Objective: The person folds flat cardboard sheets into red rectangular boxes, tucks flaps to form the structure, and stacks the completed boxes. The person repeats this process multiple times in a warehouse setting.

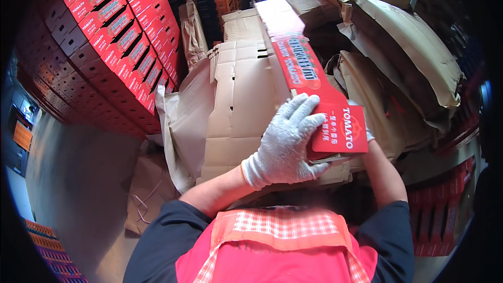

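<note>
The person's left hand (288, 144), in a pale glove, is curved against the near end of a red box (306, 65). Its fingers lie close together, pointing forward over the cardboard, and the thumb stands apart from them along the lower edge, so the hand clasps the corner. The right hand (370, 134) is on the other side of that end, nearly all hidden behind it; I see only a sliver of pale glove at the wrist and cannot tell how its fingers are set.

The box is between the two hands and stretches away beyond them, its long printed side tilted upward and its far end pale with glare. Beneath and just left of the left hand lies a pile of flat brown cardboard (236, 105), with loose brown paper (183, 131) along its outer side. Farther left, and forward of the hands, a tall stack of red boxes (118, 36) rises. Beyond the right hand, bulky bundles (403, 47) in brown paper lean over one another. More red cartons (435, 209) stand low, to the right of the right forearm. Nearer than both hands is the wearer's red apron (277, 257) with checked trim, over dark sleeves (165, 236).
</note>
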The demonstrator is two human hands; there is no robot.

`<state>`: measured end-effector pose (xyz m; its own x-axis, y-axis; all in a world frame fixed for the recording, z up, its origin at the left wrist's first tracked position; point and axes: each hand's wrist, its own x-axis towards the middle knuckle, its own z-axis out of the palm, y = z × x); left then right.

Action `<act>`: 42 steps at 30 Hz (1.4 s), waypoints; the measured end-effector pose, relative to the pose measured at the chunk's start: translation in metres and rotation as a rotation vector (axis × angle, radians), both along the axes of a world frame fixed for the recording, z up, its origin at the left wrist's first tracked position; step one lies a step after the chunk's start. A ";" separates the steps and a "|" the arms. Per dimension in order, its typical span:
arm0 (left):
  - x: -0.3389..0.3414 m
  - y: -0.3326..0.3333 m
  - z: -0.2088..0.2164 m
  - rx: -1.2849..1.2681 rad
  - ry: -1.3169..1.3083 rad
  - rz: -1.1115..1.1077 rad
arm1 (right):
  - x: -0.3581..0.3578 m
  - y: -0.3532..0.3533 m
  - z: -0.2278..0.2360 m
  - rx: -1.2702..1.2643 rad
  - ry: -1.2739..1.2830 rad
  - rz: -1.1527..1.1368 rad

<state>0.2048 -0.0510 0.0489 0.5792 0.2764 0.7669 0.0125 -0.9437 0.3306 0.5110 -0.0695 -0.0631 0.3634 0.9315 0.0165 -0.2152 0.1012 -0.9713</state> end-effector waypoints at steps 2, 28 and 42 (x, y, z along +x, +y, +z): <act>0.005 0.002 -0.010 -0.060 -0.078 0.026 | -0.021 -0.006 0.064 0.238 -0.301 -0.315; 0.041 -0.016 -0.072 -0.535 -0.052 -0.044 | -0.174 0.048 0.155 0.711 -1.624 0.572; -0.015 -0.031 -0.063 -0.765 -0.130 -0.197 | -0.157 0.153 0.130 0.286 -1.312 0.477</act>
<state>0.1898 -0.0825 -0.0146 0.5912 0.6550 0.4706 -0.2141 -0.4351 0.8746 0.3540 0.0833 0.0673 -0.4042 0.8657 0.2952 0.7411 0.4991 -0.4491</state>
